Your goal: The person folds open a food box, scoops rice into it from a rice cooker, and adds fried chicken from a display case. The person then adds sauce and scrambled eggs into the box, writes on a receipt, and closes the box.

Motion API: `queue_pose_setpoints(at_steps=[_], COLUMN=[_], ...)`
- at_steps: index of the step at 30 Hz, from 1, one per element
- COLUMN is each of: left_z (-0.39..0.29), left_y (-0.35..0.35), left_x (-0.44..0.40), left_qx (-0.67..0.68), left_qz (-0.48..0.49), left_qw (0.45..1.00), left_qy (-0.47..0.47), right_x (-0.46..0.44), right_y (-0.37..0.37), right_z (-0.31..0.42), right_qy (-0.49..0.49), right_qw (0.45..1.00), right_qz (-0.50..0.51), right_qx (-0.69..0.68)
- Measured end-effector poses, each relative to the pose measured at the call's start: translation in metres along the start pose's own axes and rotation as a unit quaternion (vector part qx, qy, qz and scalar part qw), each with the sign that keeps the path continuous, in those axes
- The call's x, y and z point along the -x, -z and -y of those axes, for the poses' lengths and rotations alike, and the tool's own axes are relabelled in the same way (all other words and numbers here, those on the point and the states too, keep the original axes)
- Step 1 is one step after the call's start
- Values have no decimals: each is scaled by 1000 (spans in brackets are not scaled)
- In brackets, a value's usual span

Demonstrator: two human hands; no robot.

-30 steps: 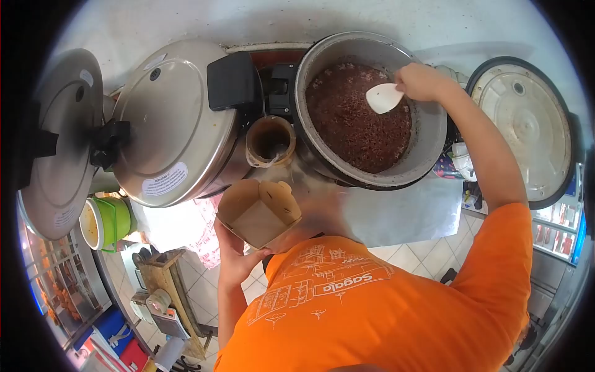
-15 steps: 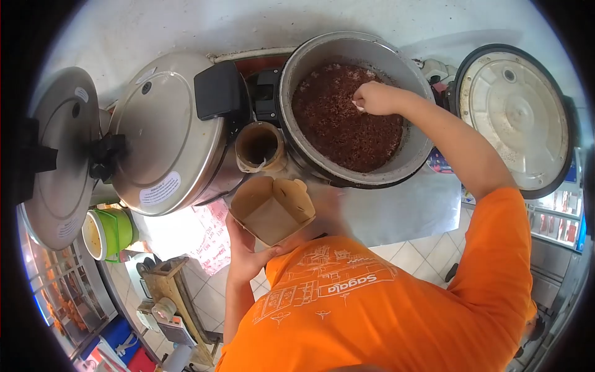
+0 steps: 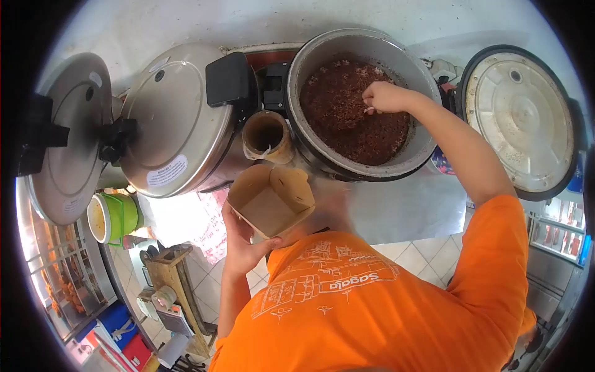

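Brown cardboard box [image 3: 271,201], open-topped, in left hand [image 3: 246,249]; dark-red grains [image 3: 334,102] clumped.

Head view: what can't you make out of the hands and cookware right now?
All in the head view:
- Utensil in the right hand: only a pale bit shows; hand and dark food hide the rest.
- Carton underside: hidden by its walls and the left hand.
- Brown container bottom: lost in shadow.
- Beneath the closed lid: covered.
- Label fine print: too small.
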State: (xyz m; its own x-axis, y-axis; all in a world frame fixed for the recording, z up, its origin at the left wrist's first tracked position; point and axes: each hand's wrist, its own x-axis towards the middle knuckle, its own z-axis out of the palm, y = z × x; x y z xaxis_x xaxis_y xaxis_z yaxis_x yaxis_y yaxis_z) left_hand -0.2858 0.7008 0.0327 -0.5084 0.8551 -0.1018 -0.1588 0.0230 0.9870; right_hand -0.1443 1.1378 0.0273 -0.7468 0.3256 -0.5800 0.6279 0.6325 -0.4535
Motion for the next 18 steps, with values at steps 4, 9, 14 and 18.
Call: queue_pose_setpoints(at_steps=[4,9,14,18], left_z=[-9,-8,-16,-32], left_y=[-3,-5,-11,-25], left_x=[-1,-5,-24,-44], left_qx=[-9,-20,-18,28], left_qz=[15,18,74,90], left_qw=[1000,999,996,996], left_qy=[-16,-32,-49,0], right_x=[17,37,75,124], right_y=[6,25,47,82], right_z=[-5,1,10,45], right_qy=[17,13,-12,-18], right_qw=[997,990,980,979], right_qz=[-16,-35,-100,-130], right_qx=[-79,-133,-170,-153])
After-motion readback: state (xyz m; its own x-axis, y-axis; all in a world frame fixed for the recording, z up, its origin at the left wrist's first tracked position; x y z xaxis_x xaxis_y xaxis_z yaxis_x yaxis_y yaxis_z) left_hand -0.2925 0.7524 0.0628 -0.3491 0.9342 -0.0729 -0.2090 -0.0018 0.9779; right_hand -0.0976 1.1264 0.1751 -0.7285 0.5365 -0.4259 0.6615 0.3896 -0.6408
